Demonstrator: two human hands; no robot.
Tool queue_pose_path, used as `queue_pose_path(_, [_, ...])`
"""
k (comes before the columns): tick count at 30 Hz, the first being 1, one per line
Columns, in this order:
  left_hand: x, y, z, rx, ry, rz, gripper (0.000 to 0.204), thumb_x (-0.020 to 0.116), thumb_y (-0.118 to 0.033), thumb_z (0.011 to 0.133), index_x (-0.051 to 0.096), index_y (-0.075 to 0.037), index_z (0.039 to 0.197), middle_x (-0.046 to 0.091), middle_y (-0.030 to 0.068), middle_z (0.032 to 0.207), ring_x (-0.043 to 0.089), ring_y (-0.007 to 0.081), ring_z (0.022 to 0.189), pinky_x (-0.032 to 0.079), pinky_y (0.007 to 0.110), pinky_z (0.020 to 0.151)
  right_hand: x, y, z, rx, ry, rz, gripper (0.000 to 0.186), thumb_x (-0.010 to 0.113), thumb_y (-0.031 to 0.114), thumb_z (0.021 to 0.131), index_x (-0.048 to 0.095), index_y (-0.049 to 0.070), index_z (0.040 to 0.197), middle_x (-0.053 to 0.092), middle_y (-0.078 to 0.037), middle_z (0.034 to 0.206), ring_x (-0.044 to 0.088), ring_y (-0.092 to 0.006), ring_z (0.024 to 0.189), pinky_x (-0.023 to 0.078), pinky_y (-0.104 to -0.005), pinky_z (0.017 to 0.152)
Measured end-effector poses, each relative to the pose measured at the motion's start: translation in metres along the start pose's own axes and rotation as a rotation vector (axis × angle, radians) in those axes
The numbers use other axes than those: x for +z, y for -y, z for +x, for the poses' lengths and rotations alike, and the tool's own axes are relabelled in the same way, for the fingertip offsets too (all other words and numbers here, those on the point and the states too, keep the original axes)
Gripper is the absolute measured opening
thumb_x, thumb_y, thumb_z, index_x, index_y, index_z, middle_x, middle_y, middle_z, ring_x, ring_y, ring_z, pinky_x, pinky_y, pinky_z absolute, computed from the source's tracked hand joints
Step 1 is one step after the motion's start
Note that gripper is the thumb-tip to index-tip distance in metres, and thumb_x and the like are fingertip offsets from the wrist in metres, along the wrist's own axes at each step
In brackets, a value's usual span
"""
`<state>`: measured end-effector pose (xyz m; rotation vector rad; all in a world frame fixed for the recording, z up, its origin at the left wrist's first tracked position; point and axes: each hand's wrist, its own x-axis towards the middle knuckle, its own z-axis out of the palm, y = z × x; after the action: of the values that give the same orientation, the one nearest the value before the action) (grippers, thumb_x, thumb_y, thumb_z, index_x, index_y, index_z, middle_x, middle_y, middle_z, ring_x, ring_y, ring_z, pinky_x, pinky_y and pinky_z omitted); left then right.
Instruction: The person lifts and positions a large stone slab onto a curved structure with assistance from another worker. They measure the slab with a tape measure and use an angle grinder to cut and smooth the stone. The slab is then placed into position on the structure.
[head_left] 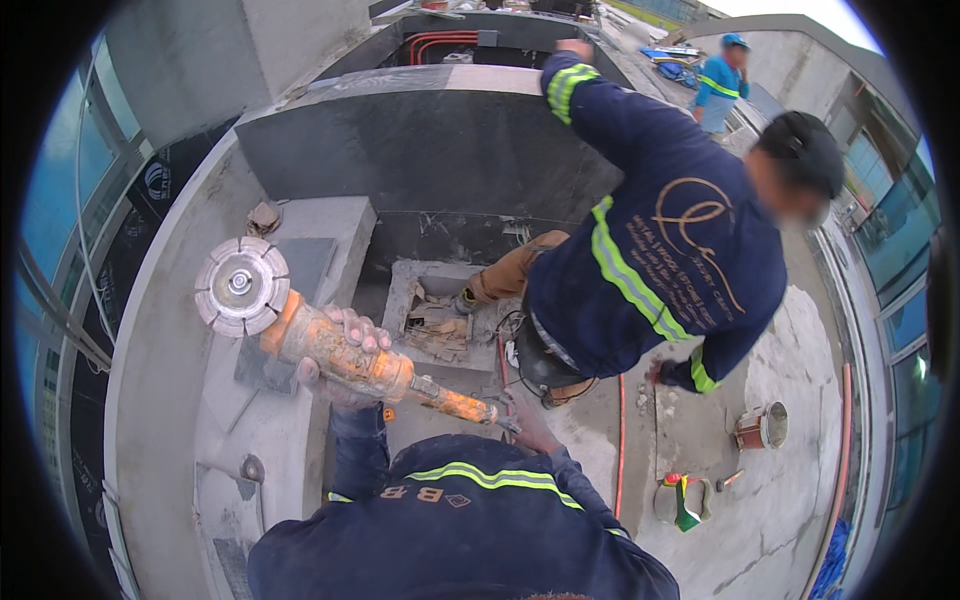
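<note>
While the left hand (345,335) is gripping the grinder (350,362) above the ledge (290,430), the right hand (533,430) is meeting its tail (462,403) to the right of the ledge, its grip hard to tell. The step in hand seems to be steadying the grinder; moving it calls for keeping the disc (242,286) clear of the co-worker (655,260) leaning right of the ledge.

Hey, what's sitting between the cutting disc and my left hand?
In the head view, the orange gear head lies there, joining the disc to the grinder that your left hand grips.
</note>
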<state>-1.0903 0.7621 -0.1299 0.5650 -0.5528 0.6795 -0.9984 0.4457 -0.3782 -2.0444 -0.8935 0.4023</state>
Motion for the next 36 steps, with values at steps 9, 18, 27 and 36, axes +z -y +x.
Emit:
queue_pose_path(9, [0.004, 0.005, 0.006, 0.031, 0.075, -0.040, 0.067, 0.073, -0.045, 0.088, 0.043, -0.004, 0.132, 0.054, 0.0099, 0.106, 0.060, 0.0272, 0.100, 0.050, 0.049, 0.089, -0.014, -0.027, 0.039, -0.029, 0.004, -0.020, 0.045, 0.072, 0.032, 0.096, 0.064, 0.009, 0.133, 0.062, -0.023, 0.127, 0.057, -0.0397, 0.122, 0.044, -0.0487, 0.106])
queue_pose_path(18, [0.006, 0.010, 0.006, 0.070, -0.016, 0.077, 0.075, 0.078, -0.051, 0.083, 0.047, -0.005, 0.133, 0.054, 0.0074, 0.107, 0.059, 0.0249, 0.101, 0.047, 0.046, 0.091, -0.031, -0.123, 0.054, 0.110, -0.010, -0.108, 0.045, 0.075, 0.029, 0.087, 0.067, 0.005, 0.124, 0.064, -0.026, 0.117, 0.057, -0.0467, 0.117, 0.045, -0.0514, 0.099])
queue_pose_path(27, [0.013, 0.062, -0.032, 0.188, -0.430, 0.193, 0.074, 0.070, -0.059, 0.084, 0.049, -0.004, 0.129, 0.057, 0.0090, 0.103, 0.061, 0.0266, 0.096, 0.052, 0.047, 0.084, -0.117, -0.074, 0.052, -0.035, 0.433, -0.201, 0.047, 0.064, 0.021, 0.095, 0.061, 0.000, 0.137, 0.063, -0.022, 0.135, 0.059, -0.0374, 0.125, 0.044, -0.0421, 0.110])
queue_pose_path(36, [-0.078, 0.093, -0.062, 0.020, -0.807, 0.043, 0.053, 0.067, -0.035, 0.086, 0.058, 0.002, 0.124, 0.066, 0.0190, 0.103, 0.069, 0.0338, 0.089, 0.059, 0.050, 0.082, -0.112, 0.108, 0.177, 0.157, 1.205, 0.655, 0.063, 0.070, 0.036, 0.096, 0.052, -0.005, 0.141, 0.065, -0.015, 0.133, 0.063, -0.0206, 0.113, 0.049, -0.0359, 0.099])
